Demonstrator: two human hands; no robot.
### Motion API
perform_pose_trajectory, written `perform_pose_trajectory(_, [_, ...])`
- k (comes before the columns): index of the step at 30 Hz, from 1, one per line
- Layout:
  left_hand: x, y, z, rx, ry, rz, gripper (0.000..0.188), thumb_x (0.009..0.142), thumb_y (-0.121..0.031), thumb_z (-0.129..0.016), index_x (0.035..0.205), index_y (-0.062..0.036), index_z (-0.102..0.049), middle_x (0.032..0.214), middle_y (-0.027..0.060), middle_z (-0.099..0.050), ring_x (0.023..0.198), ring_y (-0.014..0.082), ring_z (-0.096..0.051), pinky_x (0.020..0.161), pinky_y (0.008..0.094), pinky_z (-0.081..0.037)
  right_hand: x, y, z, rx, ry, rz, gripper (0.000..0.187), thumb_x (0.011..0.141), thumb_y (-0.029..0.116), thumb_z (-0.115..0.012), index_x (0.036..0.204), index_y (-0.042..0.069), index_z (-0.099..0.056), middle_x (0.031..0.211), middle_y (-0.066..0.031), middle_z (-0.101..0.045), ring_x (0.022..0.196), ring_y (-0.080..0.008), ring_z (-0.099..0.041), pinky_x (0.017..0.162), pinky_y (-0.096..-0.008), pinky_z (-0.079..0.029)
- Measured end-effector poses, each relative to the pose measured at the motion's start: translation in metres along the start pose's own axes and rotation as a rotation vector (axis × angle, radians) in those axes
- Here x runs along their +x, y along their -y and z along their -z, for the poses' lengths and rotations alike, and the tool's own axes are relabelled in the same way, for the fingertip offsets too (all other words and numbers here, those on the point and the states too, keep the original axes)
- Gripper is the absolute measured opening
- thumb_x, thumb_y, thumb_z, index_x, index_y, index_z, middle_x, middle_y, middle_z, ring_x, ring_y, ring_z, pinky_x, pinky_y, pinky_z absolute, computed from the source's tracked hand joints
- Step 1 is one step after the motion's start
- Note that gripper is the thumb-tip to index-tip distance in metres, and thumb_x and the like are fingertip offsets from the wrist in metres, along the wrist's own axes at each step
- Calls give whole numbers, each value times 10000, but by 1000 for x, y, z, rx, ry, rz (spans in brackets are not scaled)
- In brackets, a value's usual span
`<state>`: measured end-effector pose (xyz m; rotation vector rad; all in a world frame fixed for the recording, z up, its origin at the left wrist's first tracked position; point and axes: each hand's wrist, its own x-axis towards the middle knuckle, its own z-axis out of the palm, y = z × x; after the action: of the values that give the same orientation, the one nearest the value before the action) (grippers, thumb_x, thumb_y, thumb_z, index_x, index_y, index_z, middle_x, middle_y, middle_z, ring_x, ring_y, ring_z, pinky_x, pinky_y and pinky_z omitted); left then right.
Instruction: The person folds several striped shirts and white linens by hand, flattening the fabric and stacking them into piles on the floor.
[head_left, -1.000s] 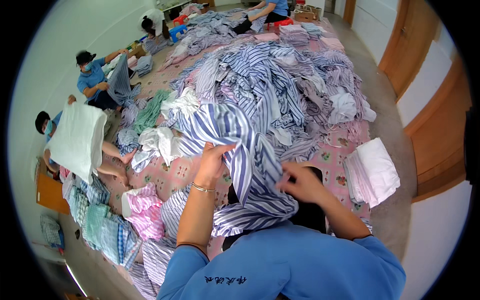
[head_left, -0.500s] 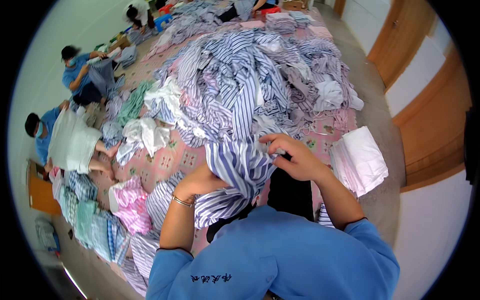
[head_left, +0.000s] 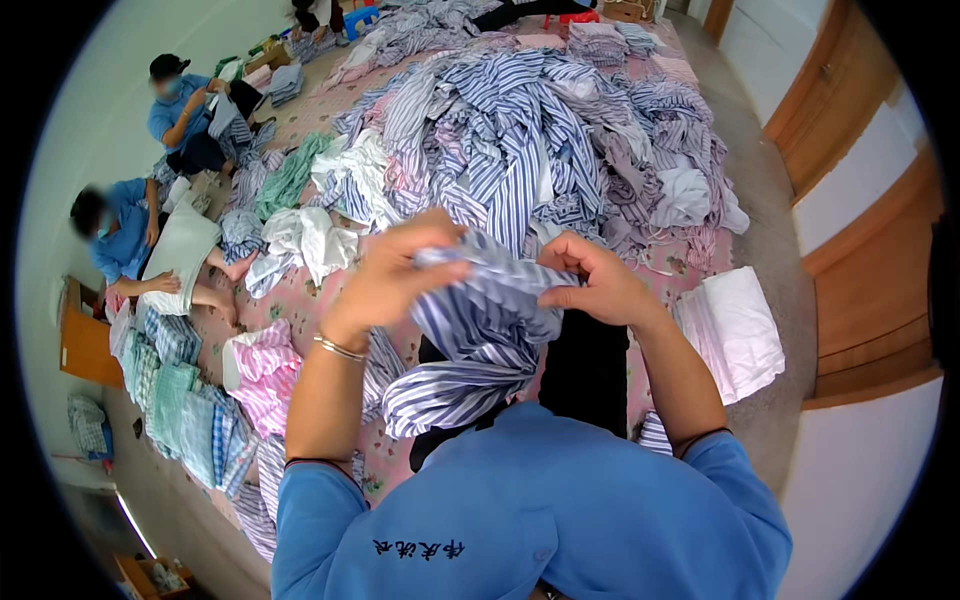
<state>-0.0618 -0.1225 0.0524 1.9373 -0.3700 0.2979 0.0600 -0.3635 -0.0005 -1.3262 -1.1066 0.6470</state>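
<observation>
A blue-and-white striped garment (head_left: 490, 325) is bunched up in front of my chest, its lower folds resting on my lap. My left hand (head_left: 400, 275), a bracelet on its wrist, is closed on the garment's upper left edge; its fingers are slightly smeared by motion. At the upper right edge, my right hand (head_left: 600, 282) pinches the cloth between thumb and fingers. The cloth stretches between both hands, and its cut is hidden by the folds. Just beyond them rises a large heap of striped clothes (head_left: 500, 130).
Folded white cloth (head_left: 735, 330) lies on the right, near wooden doors (head_left: 870, 270). Folded checked and green stacks (head_left: 185, 400) and a pink striped bundle (head_left: 265, 370) sit on the left. Two co-workers, one with white cloth (head_left: 185, 250), sit along the left wall on the patterned mat (head_left: 315, 315).
My left hand has risen from the garment's lower left side to its upper edge, lifting cloth. My right hand has shifted slightly right. The nearest co-worker's white cloth is lower.
</observation>
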Motion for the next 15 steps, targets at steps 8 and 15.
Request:
perform_pose_trajectory(8, [-11,-15,120,-511,-434,-28,177,878,-217,-560,792,-111,-447,837,67,-578,798,143,-567,745,263,-453,-42,-103,91,-572,-406,-380,259,762,274,-695,831,39,-611,674,-45,-555,639,-96,-491,596,-258,-399])
perform_pose_trajectory(15, [7,-41,202,-73,-340,69,134,829,-206,-576,786,-130,-475,722,-72,-425,676,24,-398,611,177,-297,-3,43,159,-813,-496,-129,275,763,313,-693,780,48,-621,592,-49,-534,540,-131,-471,568,-307,-378])
